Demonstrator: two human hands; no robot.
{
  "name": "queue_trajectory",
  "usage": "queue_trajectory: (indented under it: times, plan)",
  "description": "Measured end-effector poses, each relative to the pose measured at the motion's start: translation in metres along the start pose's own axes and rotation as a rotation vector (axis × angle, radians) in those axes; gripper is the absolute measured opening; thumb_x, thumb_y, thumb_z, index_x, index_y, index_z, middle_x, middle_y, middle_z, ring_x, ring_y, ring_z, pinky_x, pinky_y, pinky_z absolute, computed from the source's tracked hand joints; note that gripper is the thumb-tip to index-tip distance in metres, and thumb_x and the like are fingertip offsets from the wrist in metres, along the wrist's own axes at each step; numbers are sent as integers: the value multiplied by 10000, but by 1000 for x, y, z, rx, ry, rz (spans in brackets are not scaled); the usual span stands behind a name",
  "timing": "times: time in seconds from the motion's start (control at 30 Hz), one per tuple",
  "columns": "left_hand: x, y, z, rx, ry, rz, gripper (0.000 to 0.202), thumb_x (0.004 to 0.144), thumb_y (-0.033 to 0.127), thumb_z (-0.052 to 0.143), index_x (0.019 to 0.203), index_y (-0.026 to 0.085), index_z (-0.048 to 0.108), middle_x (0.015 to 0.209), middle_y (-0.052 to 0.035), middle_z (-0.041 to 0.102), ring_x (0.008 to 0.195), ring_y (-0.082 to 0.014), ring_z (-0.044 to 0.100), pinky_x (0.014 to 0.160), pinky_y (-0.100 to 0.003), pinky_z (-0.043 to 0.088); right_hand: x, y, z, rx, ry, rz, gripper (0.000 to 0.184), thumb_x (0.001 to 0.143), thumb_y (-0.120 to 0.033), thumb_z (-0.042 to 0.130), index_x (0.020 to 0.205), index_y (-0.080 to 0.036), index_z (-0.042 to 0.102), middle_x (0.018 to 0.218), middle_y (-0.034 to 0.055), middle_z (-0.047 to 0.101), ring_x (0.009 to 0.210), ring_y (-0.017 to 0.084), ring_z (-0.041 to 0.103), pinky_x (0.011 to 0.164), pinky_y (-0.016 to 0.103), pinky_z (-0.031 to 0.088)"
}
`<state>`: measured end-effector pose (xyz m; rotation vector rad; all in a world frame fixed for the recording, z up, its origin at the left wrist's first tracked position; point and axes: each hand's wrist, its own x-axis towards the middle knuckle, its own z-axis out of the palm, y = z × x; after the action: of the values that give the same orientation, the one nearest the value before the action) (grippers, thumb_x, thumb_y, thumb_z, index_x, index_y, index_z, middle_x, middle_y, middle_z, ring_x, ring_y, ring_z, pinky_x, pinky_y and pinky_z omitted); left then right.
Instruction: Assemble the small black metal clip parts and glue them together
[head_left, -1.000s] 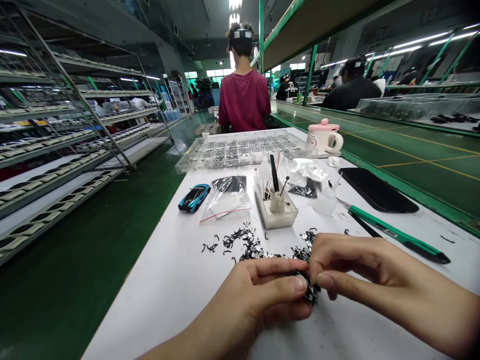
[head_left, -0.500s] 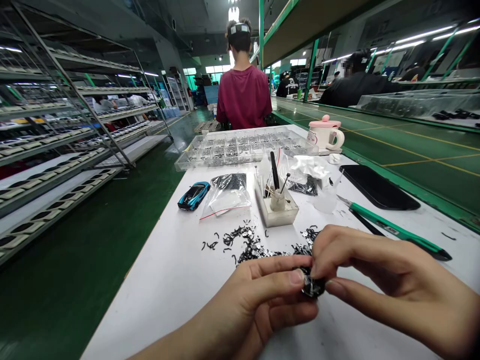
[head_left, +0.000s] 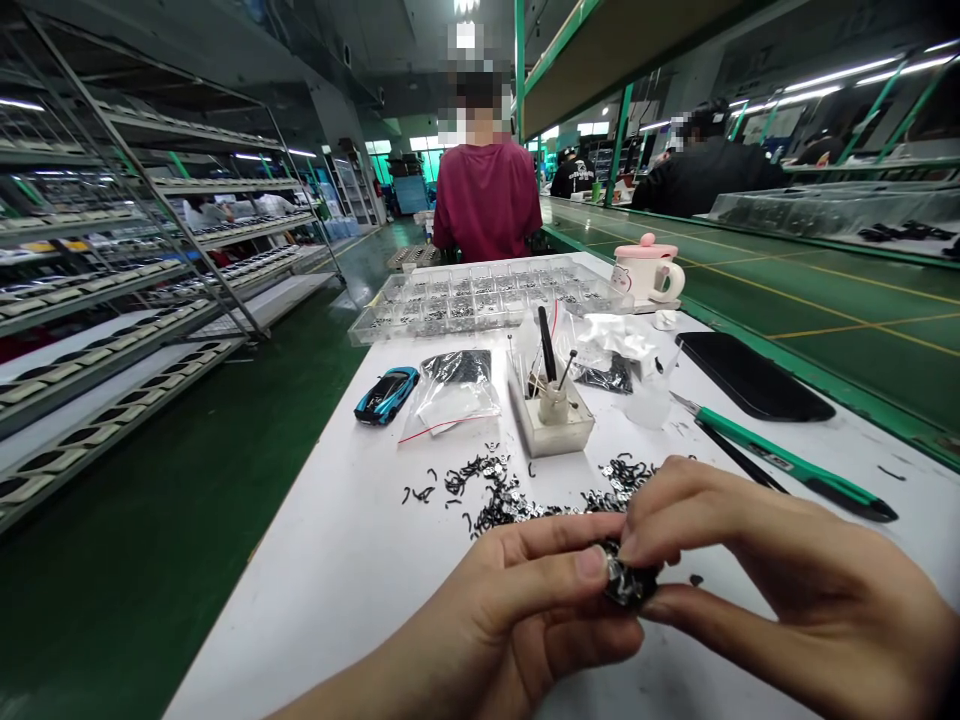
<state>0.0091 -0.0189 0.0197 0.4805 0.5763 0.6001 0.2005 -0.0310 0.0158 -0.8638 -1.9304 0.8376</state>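
Observation:
A small, glossy black part (head_left: 628, 582) with a dark rounded outline is pinched between the thumb and fingers of my left hand (head_left: 536, 600). My right hand (head_left: 739, 545) is closed at the part's right side, its index fingertip on top and its thumb at the lower edge. Whether a smaller piece sits between those right fingertips is hidden. Just beyond my hands lies a loose pile of small black and silver pieces (head_left: 502, 500) on the white table (head_left: 322, 560).
Behind the pile stand a pale holder (head_left: 559, 440) with thin tools, a bagged black item (head_left: 457, 385) and a blue toy car (head_left: 386, 395). To the right lie a green-handled cutter (head_left: 795, 460) and a black phone-like slab (head_left: 754, 375). A divided clear tray (head_left: 480, 325) and lidded mug (head_left: 637, 270) stand farther back.
My right hand has shifted slightly, its thumb now lower against the black part. The part is tilted a little differently, and a small dark speck shows on the table beside the right hand.

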Motion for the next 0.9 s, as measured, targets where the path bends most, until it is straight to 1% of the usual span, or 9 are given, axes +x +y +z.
queue_trajectory:
  times: [0.1,0.2,0.27,0.3,0.4,0.5,0.63,0.77,0.9]
  plan:
    - [-1,2,-1,76,4,56,209,800,166,711,1005,129,697,914,-54,660,772,-101,631,714,-181,521,-1,1,-2,-34,-5,-33,274,852,-148,629,1041,-340,580,966,-58,615,901,86,603,792,137,488]
    - [-3,1,-2,285,-6,215,368,728,227,791,1075,212,668,1111,-37,657,1046,-176,600,895,-244,473,-2,2,-3,-42,16,-51,264,850,-156,630,1036,-336,578,972,-54,619,920,88,602,810,131,480]
    - [-5,-1,-2,459,24,335,513,694,172,811,1155,272,610,1216,-11,620,1189,-188,520,998,-258,393,-3,1,-1,-37,36,-31,253,855,-176,628,1032,-347,572,959,-57,620,926,90,598,823,137,475]
    - [-6,-2,-2,519,45,383,556,697,141,803,1183,293,578,1215,-1,620,1198,-184,515,1013,-263,374,-3,1,1,-33,37,-17,246,857,-184,627,1027,-351,568,949,-58,619,923,93,598,824,144,476]
    - [-7,-5,1,550,84,418,516,746,137,760,1186,288,536,1120,-11,663,1099,-195,592,948,-297,422,-1,0,5,-24,48,4,225,863,-183,607,1006,-352,562,922,-48,596,900,100,598,791,165,487]
    - [-6,-5,2,473,98,375,443,752,217,771,1134,249,549,1063,-40,692,1046,-231,625,896,-328,441,2,-1,7,-56,62,35,206,848,-182,610,972,-345,583,852,-42,545,779,92,590,712,177,491]
    - [-3,-4,-3,434,105,328,472,712,323,808,1107,231,567,1061,-54,695,1043,-246,620,879,-330,430,5,1,9,-66,66,119,102,830,-212,613,888,-296,615,737,-36,550,639,101,549,607,194,471]
    - [-1,-6,-10,448,83,361,479,720,379,796,1108,221,563,1020,-55,698,1019,-227,618,847,-302,419,2,3,13,-19,52,230,73,827,-294,625,899,-279,629,658,-37,584,586,112,561,593,201,473]
    - [-1,-5,-10,439,134,353,420,723,374,797,999,176,551,909,-53,716,830,-152,638,767,-262,420,0,5,18,31,81,313,103,809,-350,620,862,-266,649,581,-38,567,536,123,550,573,213,463]
